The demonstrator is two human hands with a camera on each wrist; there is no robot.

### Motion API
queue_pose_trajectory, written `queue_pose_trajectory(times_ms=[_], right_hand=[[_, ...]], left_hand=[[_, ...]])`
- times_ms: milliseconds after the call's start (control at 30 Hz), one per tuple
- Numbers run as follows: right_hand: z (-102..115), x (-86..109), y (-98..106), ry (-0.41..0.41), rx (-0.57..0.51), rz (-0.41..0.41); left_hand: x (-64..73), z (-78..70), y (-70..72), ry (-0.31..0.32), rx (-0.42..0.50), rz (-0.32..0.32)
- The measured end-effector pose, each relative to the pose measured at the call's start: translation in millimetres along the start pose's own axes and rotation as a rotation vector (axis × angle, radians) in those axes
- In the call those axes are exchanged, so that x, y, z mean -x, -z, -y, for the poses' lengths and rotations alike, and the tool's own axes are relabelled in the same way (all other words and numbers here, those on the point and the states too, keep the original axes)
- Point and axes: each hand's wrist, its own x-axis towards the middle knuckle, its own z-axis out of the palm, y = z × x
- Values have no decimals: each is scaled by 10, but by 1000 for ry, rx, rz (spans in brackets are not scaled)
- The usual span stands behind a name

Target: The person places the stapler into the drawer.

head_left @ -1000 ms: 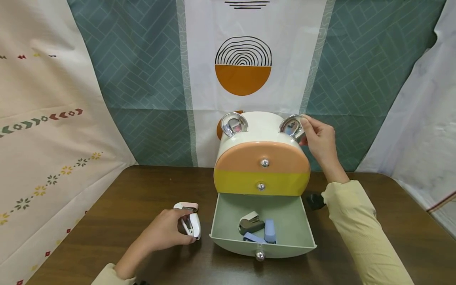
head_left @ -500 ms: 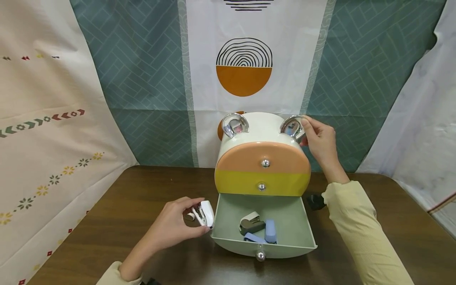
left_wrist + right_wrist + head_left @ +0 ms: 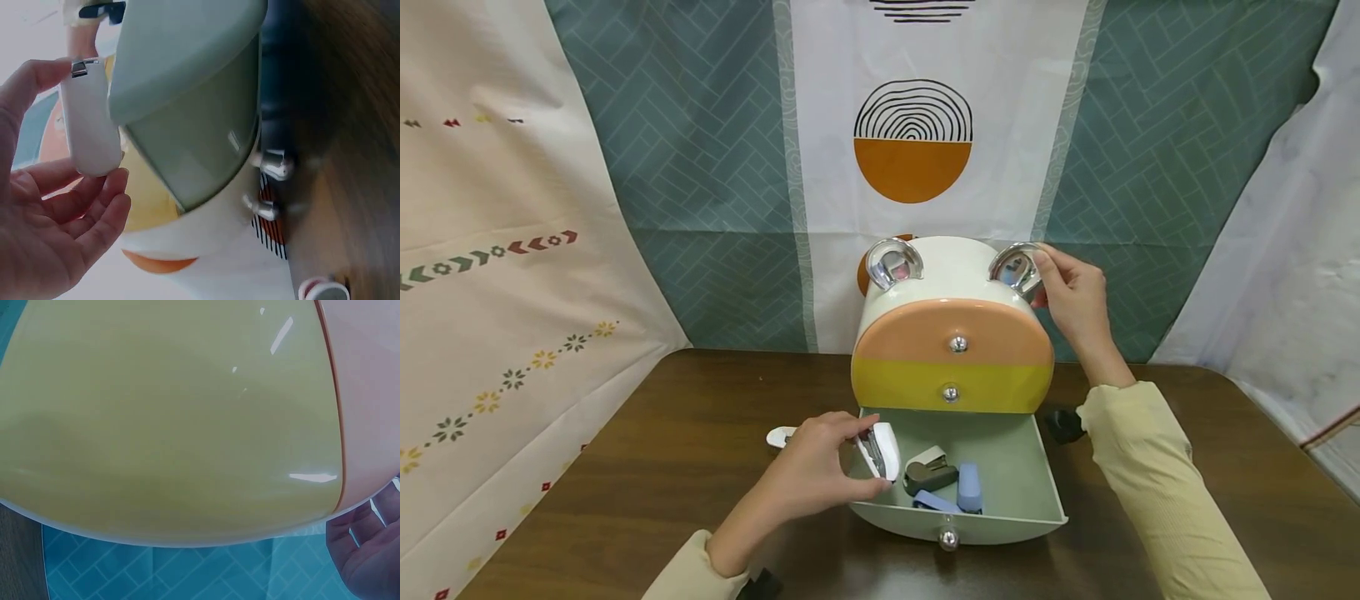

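My left hand (image 3: 812,471) pinches a small white stapler (image 3: 887,451) between thumb and fingers, over the left side of a pulled-out pale green drawer (image 3: 1000,527). In the left wrist view the white stapler (image 3: 94,122) stands on end beside the drawer's wall (image 3: 181,56). Inside the drawer lie an olive-and-cream stapler (image 3: 929,477), a blue stapler (image 3: 969,487) and another blue one (image 3: 934,501). Up at the top right of the cabinet (image 3: 955,275), my right hand (image 3: 1078,302) holds the rim of a round silver ear (image 3: 1013,268) with thumb and fingers.
A white-and-pink stapler (image 3: 778,436) lies on the brown table (image 3: 715,400), partly behind the left hand. Above the drawer, the orange drawer front (image 3: 910,329) and the yellow one (image 3: 902,383) are closed. A patterned cloth (image 3: 715,283) hangs behind.
My left hand has lifted the white stapler from beside the white-and-pink one and carried it right, over the drawer's left edge. The right hand has stayed on the silver ear.
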Motion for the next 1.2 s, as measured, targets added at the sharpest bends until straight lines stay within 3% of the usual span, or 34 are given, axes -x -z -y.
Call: queue_pose_trajectory(times_ms=[267, 433, 733, 833, 967, 1200], right_hand=[[17, 11, -27, -2, 18, 10], [15, 5, -15, 4, 15, 2], [9, 6, -3, 11, 8, 10], [19, -1, -9, 23, 3, 16], [20, -11, -5, 47, 28, 31], [-8, -16, 55, 122, 126, 48]], left_hand=[[-66, 2, -108, -54, -88, 101], [-96, 17, -134, -88, -140, 129], [-108, 15, -138, -86, -162, 166], [-91, 41, -118, -82, -155, 137], [-37, 117, -62, -69, -96, 46], [116, 348, 89, 33, -35, -66]])
